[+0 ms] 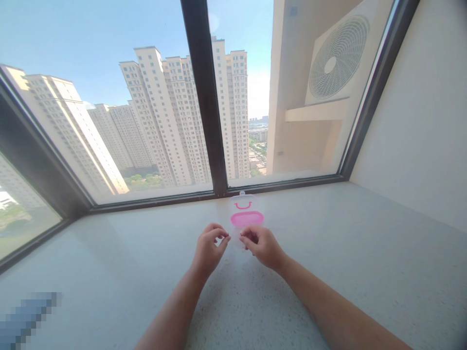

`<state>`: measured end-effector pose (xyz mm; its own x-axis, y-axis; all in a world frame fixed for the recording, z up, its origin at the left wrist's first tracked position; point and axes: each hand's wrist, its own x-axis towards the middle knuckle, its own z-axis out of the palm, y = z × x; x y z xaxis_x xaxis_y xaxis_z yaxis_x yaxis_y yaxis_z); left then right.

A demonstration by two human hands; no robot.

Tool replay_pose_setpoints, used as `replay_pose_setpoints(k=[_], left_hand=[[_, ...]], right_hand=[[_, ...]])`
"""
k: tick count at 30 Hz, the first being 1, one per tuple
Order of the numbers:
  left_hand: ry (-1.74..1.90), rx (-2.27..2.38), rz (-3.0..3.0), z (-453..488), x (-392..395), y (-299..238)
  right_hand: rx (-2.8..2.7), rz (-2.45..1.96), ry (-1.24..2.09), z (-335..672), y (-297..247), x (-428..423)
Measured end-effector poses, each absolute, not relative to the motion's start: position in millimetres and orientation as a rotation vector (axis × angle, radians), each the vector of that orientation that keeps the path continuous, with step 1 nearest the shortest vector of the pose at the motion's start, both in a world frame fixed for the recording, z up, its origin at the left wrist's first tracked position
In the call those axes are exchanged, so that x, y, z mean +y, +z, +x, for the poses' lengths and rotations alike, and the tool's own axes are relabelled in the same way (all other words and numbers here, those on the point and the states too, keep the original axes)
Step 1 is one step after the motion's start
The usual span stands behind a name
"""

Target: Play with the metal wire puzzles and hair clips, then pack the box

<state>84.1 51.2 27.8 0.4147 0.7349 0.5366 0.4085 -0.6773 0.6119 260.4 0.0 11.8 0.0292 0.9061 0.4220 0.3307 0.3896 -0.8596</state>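
A small see-through plastic box with a pink rim (247, 218) stands on the pale speckled sill. Its clear lid (242, 200), with a pink handle, is tilted up toward the window. My left hand (209, 249) is just left of the box, thumb and forefinger pinched together. On the other side my right hand (266, 248) is pinched too, overlapping the front of the box in view. The two pairs of fingertips are a short gap apart. Whatever they pinch is too small to make out. A tiny pale ring-like piece (226, 262) lies on the sill below my left fingertips.
The speckled sill (146, 272) runs up to a dark window frame (215, 146) behind the box. A white wall (419, 126) borders it on the right. Through the glass are tall buildings and an air-conditioner unit (335, 63). A blurred bluish patch (27, 318) covers the lower left.
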Motion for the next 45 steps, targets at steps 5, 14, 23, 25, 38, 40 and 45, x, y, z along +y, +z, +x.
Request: replay_pose_setpoints(k=[5, 14, 23, 25, 38, 40, 45], left_hand=[[1.142, 0.971, 2.289, 83.8, 51.7, 27.2], [1.148, 0.964, 2.308, 83.7, 50.6, 29.0], [1.144, 0.980, 2.306, 82.6, 51.4, 30.5], [1.146, 0.973, 2.309, 82.8, 51.7, 30.7], [1.150, 0.969, 2.307, 82.3, 51.3, 30.1], [1.154, 0.962, 2.309, 82.3, 51.5, 29.9], [1.156, 0.959, 2.308, 82.4, 51.6, 30.6]], right_hand=[[-1.532, -1.156, 0.656, 259.6, 13.1, -0.9], [-1.526, -1.165, 0.646, 258.7, 15.9, -2.0], [-1.535, -1.154, 0.649, 258.7, 18.5, -2.8], [-1.535, -1.158, 0.649, 258.6, 18.6, -3.1], [-1.522, -1.187, 0.697, 257.8, 22.2, -5.2], [-1.514, -1.186, 0.716, 257.4, 22.3, -5.2], [-1.480, -1.178, 0.761, 257.0, 21.8, -4.7]])
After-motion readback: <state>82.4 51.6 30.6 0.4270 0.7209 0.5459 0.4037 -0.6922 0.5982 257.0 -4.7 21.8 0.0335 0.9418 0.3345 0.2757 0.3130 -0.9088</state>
